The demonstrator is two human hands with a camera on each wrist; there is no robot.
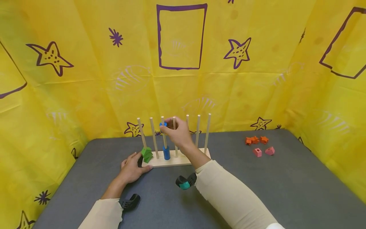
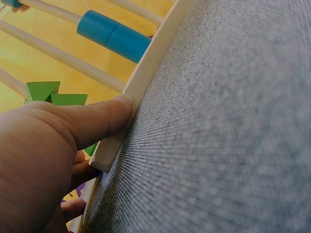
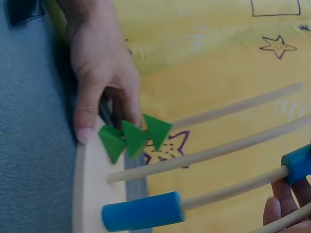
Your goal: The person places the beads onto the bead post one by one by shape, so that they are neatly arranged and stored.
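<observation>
A wooden peg board (image 1: 171, 162) with a row of upright dowels stands on the table. My left hand (image 1: 132, 170) grips its left end, thumb on the front edge and fingers behind. Green triangular blocks (image 3: 134, 139) are stacked on the leftmost dowel. Two blue cylinders (image 2: 114, 36) sit one on the other at the foot of the third dowel. My right hand (image 1: 181, 135) pinches another blue cylinder (image 3: 297, 164), which is around that same dowel near its top, apart from the two below. Part of this cylinder is hidden by the fingers.
Several orange star-shaped blocks (image 1: 264, 140) lie on the grey table (image 1: 228, 178) to the right. Two pink blocks (image 1: 257, 152) lie just in front of them. Yellow patterned cloth (image 1: 183, 89) hangs behind and at both sides.
</observation>
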